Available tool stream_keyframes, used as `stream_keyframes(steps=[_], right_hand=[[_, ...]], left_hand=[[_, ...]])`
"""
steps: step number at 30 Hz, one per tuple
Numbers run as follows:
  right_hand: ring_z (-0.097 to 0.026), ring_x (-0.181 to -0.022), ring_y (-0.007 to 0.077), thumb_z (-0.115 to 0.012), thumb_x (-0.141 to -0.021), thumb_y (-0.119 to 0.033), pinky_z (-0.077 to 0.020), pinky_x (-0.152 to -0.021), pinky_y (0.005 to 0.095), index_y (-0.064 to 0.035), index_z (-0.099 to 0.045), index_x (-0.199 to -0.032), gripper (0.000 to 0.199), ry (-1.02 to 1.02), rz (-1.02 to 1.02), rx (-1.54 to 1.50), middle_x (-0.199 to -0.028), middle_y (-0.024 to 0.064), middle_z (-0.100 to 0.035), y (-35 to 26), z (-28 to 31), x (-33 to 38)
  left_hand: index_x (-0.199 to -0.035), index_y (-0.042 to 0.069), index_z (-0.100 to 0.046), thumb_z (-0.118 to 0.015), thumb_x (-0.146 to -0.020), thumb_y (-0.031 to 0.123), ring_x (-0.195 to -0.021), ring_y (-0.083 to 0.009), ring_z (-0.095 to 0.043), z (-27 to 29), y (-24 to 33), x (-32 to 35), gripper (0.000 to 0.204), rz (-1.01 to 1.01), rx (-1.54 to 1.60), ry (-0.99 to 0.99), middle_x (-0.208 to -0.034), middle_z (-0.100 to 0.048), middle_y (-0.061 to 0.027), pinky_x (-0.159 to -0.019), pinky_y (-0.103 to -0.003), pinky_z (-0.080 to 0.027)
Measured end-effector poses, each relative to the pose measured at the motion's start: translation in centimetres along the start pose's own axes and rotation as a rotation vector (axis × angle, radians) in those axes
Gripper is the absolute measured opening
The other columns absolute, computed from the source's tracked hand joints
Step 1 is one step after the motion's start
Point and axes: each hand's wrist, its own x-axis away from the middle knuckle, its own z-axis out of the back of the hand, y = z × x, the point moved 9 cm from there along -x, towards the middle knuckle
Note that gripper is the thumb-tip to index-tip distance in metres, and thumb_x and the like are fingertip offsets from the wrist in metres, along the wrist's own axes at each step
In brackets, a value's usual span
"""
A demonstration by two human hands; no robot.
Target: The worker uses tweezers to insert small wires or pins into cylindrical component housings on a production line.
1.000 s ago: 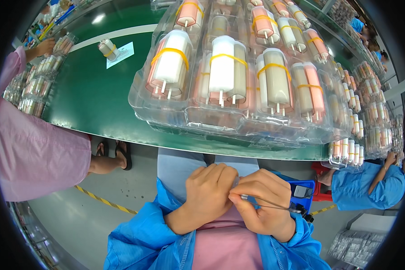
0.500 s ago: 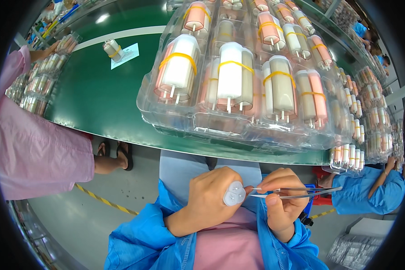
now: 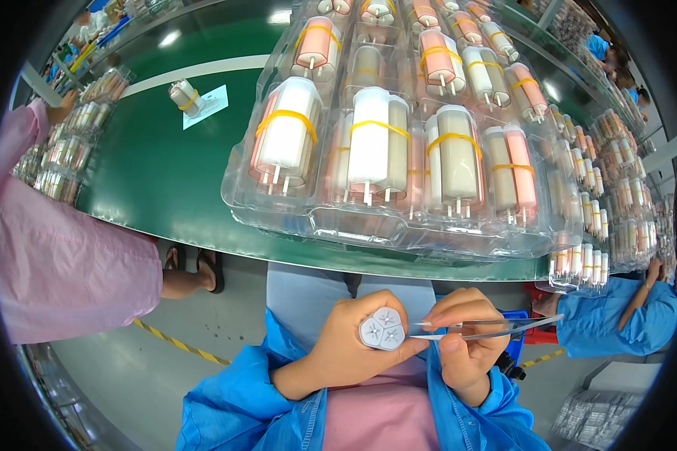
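Metal tweezers (image 3: 489, 328) beside three-lobed white bundle (image 3: 381, 328)

factory assembly line | green conveyor belt (image 3: 165, 173) | stacked clear trays (image 3: 399, 225) | seated workers

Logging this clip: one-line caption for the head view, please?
Left hand holds a white three-lobed bundle; right hand holds metal tweezers beside it, below clear plastic trays.

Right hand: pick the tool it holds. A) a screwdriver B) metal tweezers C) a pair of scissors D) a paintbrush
B: the right hand pinches slim metal tweezers, whose tips point at the white three-part bundle gripped in the left hand.
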Motion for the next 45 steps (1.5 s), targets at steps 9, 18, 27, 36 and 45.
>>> stream_keyframes(steps=[9,18,27,36,45], right_hand=[[-0.063,-0.074,0.0198,-0.071,-0.08,-0.011,-0.0495,-0.062,0.0263,0.0076,-0.064,-0.091,0.022,0.053,-0.053,-0.085,-0.084,0.0183,-0.066,0.5,0.1,0.5],[-0.064,-0.072,0.0192,-0.069,-0.082,-0.01,-0.0511,-0.064,0.0258,0.0081,-0.063,-0.093,0.022,0.053,-0.047,-0.116,-0.084,0.0182,-0.065,0.7,0.0,0.4],[-0.063,-0.075,0.0191,-0.063,-0.087,-0.015,-0.0543,-0.065,0.0272,0.0072,-0.059,-0.096,0.025,0.102,0.04,-0.003,-0.087,0.0192,-0.063,0.6,1.0,0.7],[-0.064,-0.078,0.0229,-0.059,-0.091,-0.02,-0.0582,-0.07,0.0322,0.006,-0.054,-0.103,0.029,0.205,-0.035,-0.107,-0.096,0.0193,-0.056,1.1,1.8,0.8],[-0.065,-0.082,0.0249,-0.06,-0.091,-0.019,-0.0579,-0.072,0.0333,0.0061,-0.054,-0.106,0.03,0.175,-0.059,-0.136,-0.098,0.0191,-0.055,1.5,1.6,0.9]], left_hand=[[-0.078,0.004,-0.057,-0.08,-0.075,0.014,-0.066,-0.004,-0.051,-1.2,-1.0,-0.1,0.025,0.145,0.24,-0.152,-0.071,-0.058,0.0006,-0.059,-0.022,-0.041],[-0.08,0.006,-0.057,-0.082,-0.074,0.014,-0.068,-0.0025,-0.048,-1.2,-1.6,0.0,0.027,0.179,0.275,-0.155,-0.074,-0.056,0.0036,-0.059,-0.019,-0.039],[-0.114,0.002,-0.052,-0.07,-0.082,0.007,-0.091,-0.0095,-0.055,-1.9,-1.2,0.6,0.037,0.219,0.475,-0.18,-0.1,-0.057,-0.0058,-0.079,-0.026,-0.047],[-0.13,0.0,-0.044,-0.067,-0.084,0.008,-0.102,-0.0171,-0.057,-1.5,-0.3,1.1,0.052,0.105,0.151,-0.131,-0.115,-0.057,-0.0125,-0.088,-0.032,-0.049],[-0.115,-0.002,-0.055,-0.082,-0.071,0.009,-0.095,-0.0176,-0.063,-0.9,1.4,0.8,0.053,-0.032,-0.103,-0.05,-0.106,-0.063,-0.0125,-0.078,-0.03,-0.054]])
